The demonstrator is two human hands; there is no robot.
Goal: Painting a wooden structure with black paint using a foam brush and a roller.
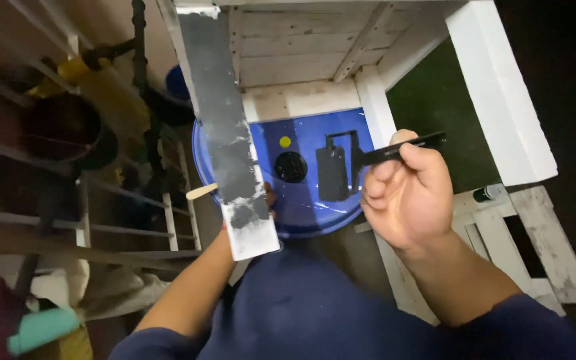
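Observation:
My right hand (405, 197) grips the black handle of a small paint roller (333, 173), whose dark sleeve hangs over a blue drum lid (308, 217). A white wooden plank (225, 133), coated dark grey along most of its length, runs down the middle of the view. My left hand (269, 198) is almost wholly hidden behind the plank's lower end, and only a sliver of fingers shows at its right edge. The pale tip of a wooden stick (201, 191) pokes out on the plank's left side; what holds it is hidden.
White wooden slats and posts (495, 87) frame the top and right, with green turf (435, 107) between them. Metal railings (101, 220), a dark bucket (68, 130) and a yellow object (95, 80) stand on the left. A teal bottle (41, 330) lies bottom left.

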